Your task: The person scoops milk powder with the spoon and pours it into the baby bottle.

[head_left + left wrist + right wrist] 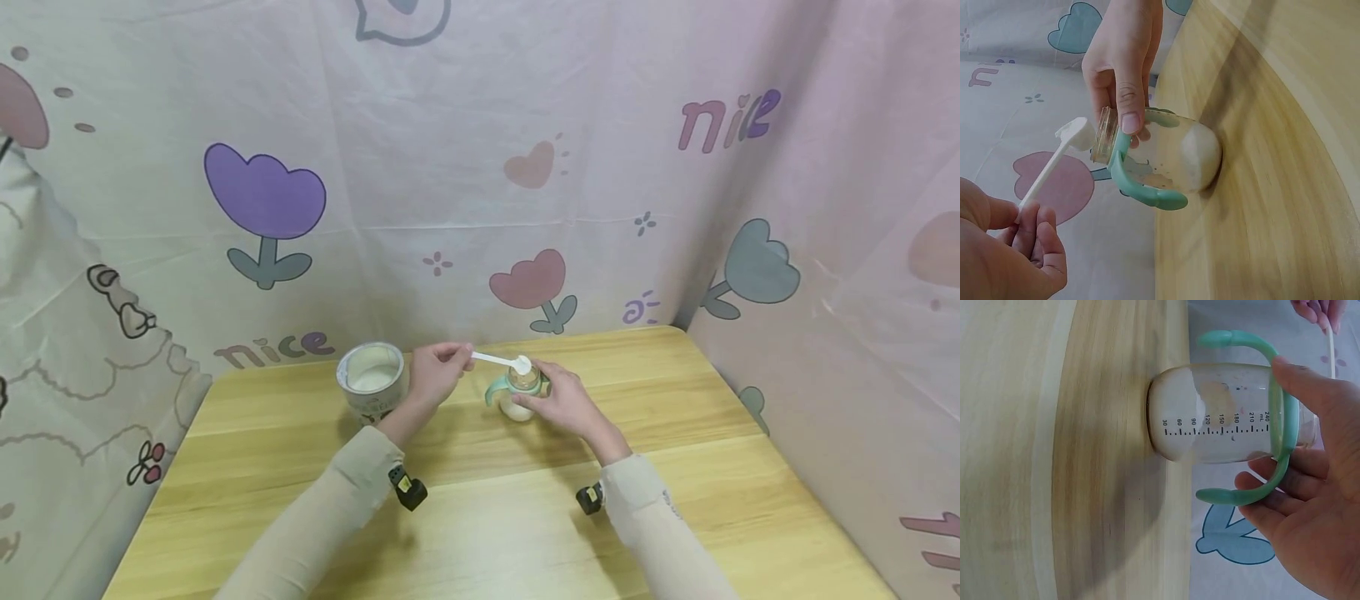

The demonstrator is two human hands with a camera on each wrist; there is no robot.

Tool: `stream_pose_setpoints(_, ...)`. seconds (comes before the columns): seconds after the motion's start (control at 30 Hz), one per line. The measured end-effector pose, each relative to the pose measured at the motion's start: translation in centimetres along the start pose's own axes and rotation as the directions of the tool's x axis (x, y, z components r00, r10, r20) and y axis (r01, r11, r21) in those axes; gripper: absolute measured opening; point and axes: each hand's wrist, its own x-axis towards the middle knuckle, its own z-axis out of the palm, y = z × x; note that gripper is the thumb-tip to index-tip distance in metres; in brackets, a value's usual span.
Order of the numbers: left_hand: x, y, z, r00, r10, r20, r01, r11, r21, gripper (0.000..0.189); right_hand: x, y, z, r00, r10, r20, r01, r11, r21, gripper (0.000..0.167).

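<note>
A clear baby bottle [1222,412] with a green two-handled collar [1141,190] stands upright on the table, its mouth uncapped. White powder [1175,412] lies in its lower part, banked up one side. My right hand [562,404] grips the bottle around its collar and neck. Between thumb and fingers, my left hand [438,373] pinches the handle end of a white scoop [1054,165]. The scoop's bowl [521,364], heaped with white powder, is held just over the bottle mouth. Left of that hand stands an open can [372,396] with pale contents.
The wooden table [480,517] reaches back to a patterned cloth [435,167] hanging behind it. More cloth hangs at the left and right sides. A small black device [408,490] sits at the left wrist, another [590,498] at the right.
</note>
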Motion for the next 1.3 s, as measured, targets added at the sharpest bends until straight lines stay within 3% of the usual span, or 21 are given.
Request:
stream_pose_setpoints(0.23, -0.02, -0.26, 0.16, 1.0, 0.002, 0.017, -0.003, 1.0, 0.017, 0.023, 0.1, 0.02, -0.1, 1.0, 0.025, 0.013, -0.025, 1.0, 0.001, 0.08)
stream_pose_setpoints(0.57, -0.2, -0.27, 0.2, 0.999, 0.038, 0.03, -0.04, 0.998, 0.056, 0.025, 0.11, 0.18, -0.24, 1.0, -0.004, -0.006, 0.004, 1.0, -0.005, 0.078)
stream_pose_setpoints(0.87, -0.44, -0.27, 0.39, 0.995, 0.089, 0.039, -0.093, 0.989, 0.117, 0.024, 0.11, 0.21, -0.22, 1.0, 0.002, 0.004, -0.002, 1.0, -0.002, 0.077)
stream_pose_setpoints(1.3, -0.8, -0.16, 0.43, 0.986, 0.158, 0.044, -0.162, 0.981, 0.11, 0.022, 0.09, 0.24, -0.29, 1.0, 0.002, 0.002, -0.002, 1.0, 0.001, 0.076)
